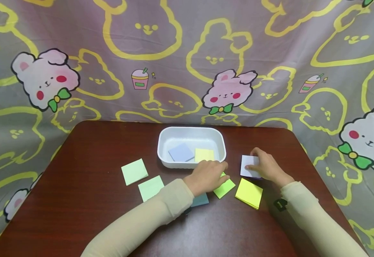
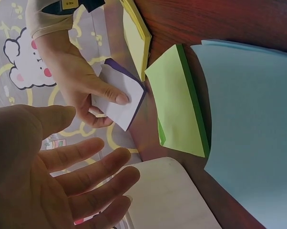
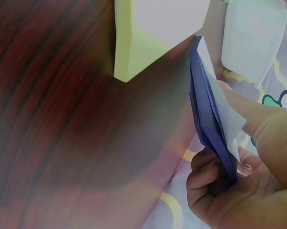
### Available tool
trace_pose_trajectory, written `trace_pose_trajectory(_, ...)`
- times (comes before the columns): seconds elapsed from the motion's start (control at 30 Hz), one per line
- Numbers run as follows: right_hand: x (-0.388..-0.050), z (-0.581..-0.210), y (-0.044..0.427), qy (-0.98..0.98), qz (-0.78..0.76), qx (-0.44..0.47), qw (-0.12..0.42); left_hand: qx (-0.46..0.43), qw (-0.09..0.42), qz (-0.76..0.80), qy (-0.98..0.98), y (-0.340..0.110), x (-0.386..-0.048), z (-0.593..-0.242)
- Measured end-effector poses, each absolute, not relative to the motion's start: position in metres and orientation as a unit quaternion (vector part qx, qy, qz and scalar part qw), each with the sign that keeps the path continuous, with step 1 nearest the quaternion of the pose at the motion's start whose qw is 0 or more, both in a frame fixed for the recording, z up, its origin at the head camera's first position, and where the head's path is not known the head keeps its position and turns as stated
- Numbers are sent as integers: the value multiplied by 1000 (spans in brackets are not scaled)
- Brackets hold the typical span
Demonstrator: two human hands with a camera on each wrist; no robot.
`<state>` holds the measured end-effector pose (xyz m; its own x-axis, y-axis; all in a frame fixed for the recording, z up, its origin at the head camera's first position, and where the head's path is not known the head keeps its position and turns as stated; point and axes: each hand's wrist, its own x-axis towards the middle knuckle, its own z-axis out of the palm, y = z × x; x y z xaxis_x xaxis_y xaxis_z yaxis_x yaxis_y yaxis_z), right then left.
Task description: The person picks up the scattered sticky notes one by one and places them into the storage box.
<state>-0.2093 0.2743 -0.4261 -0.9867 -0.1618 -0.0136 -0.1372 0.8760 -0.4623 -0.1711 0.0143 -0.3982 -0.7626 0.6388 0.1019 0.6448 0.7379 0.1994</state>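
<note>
The right hand [image 1: 267, 167] pinches a pad of sticky notes [image 1: 249, 165], pale on top with dark purple sheets beneath; in the right wrist view, its purple edge [image 3: 208, 105] is fanned slightly between thumb and fingers. The left hand [image 1: 207, 175] hovers above a green pad [image 1: 224, 188], and in the left wrist view its fingers [image 2: 91, 174] are spread and hold nothing. A yellow pad [image 1: 249, 193] lies in front of the right hand. Partly hidden under the left forearm is a blue-teal pad [image 1: 200, 200].
Behind the left hand stands a white tray [image 1: 191, 165] with a lavender note [image 1: 181, 152] and a pale yellow note [image 1: 204, 154] inside. Two pale green pads [image 1: 134, 172] [image 1: 150, 188] lie on the left part of the brown table [image 1: 87, 185]. A patterned curtain [image 1: 174, 53] hangs behind.
</note>
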Motion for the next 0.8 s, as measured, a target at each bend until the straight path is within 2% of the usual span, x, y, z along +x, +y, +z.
trace_pose_trajectory(0.3,-208,-421,274,966,-242,-83,21,-344,2,-110,-932,14,-173,-396)
trace_pose_trajectory(0.8,-206,-408,272,968,-228,-107,2,-350,21,-101,-931,14,-172,-390)
